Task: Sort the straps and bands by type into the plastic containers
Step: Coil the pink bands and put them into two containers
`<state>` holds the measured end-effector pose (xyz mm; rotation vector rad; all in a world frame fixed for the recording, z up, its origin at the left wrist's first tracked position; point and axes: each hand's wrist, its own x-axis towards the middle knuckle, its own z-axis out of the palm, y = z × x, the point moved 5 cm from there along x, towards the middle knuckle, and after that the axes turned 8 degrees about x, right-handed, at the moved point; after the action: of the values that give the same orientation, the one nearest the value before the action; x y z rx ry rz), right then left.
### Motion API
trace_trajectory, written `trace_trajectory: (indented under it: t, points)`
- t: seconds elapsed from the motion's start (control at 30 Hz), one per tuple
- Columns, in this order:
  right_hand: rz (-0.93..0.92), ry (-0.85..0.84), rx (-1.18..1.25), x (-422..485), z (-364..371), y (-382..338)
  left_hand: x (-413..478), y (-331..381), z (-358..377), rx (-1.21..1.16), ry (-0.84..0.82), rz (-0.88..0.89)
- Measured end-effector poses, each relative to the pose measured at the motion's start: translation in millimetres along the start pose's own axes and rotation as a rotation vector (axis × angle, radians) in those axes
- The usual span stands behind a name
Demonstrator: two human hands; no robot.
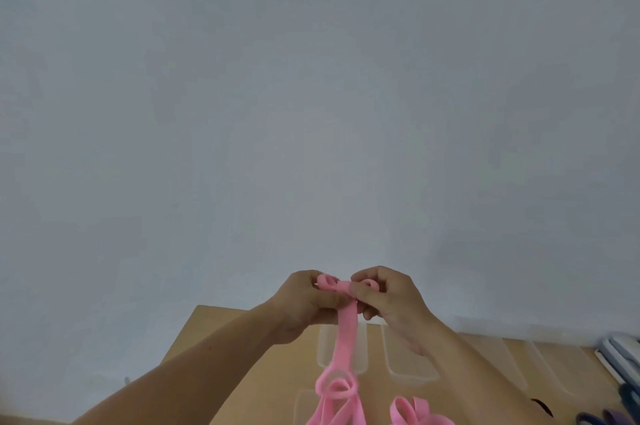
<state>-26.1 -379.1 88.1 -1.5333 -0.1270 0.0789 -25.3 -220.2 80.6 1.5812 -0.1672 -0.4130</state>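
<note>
Both hands are raised in front of a plain grey wall (311, 95), and together they hold the top end of a pink strap (347, 324). The left hand (304, 303) has its fingers curled around one small loop of the strap, and the thumb presses on it from the near side. The right hand (391, 300) pinches the other small loop between thumb and fingertips, and its remaining fingers are bent inward. The two hands are very near to each other, with only the strap between them. From the hands the strap hangs straight down above a wooden table (263, 372), and its lower part is folded in several loops near the bottom edge of the view. Just to the right of these loops there is another pink loop (408, 410); I cannot tell if it belongs to the same strap. Behind the hanging strap, two clear plastic containers (410, 362) stand side by side on the table. At the bottom right corner lie some dark blue and purple bands (602, 419), which are blurred.
</note>
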Motion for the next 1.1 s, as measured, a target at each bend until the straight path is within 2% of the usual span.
trace_trajectory:
  t: [0.2, 0.3, 0.63, 0.77, 0.93, 1.03, 1.1]
  points:
    - [-0.075, 0.034, -0.054, -1, -2, -5, -3, 4, 3, 0.199, -0.061, 0.006]
    - [-0.126, 0.025, -0.118, -3, 1, -8, -4, 6, 8, 0.14, -0.103, 0.016]
    - [-0.241, 0.046, -0.249, -4, 3, -7, -5, 5, 12, 0.023, -0.063, 0.002]
    - [-0.284, 0.065, -0.3, -8, 2, -7, -5, 6, 13, -0.018, -0.103, -0.004]
    - [-0.214, 0.025, -0.267, -6, -2, -3, -2, 5, 10, -0.073, -0.045, -0.035]
    - [-0.147, -0.02, -0.141, -6, -5, -3, -2, 7, 9, -0.088, -0.042, -0.024]
    - [-0.11, 0.007, -0.086, -5, -7, -2, -1, 7, 6, -0.112, -0.023, -0.012]
